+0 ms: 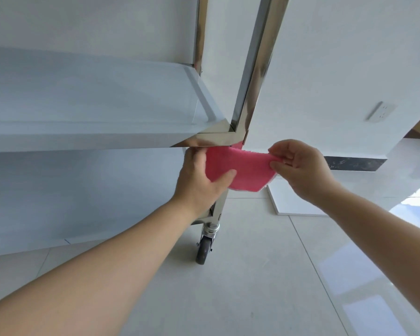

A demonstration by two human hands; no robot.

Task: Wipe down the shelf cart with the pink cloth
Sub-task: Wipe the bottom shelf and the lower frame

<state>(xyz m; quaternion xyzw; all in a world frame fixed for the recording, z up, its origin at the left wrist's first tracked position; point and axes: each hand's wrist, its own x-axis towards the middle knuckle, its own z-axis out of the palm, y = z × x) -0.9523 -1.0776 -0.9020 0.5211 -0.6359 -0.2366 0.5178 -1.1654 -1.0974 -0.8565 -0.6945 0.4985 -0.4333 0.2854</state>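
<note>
Both arms reach out: left hand point(199, 173) and right hand point(298, 163) have fingers pinched on the pink cloth point(240, 168), stretched around the shelf cart point(247, 93) corner post, just under the shelf.

pink cloth point(240, 169) stretched around shelf cart point(249, 76) post

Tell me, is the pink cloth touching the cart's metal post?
Touching. The head view shows the pink cloth wrapped around the metal post just below the shelf corner, pulled taut by the left hand and right hand.
</note>
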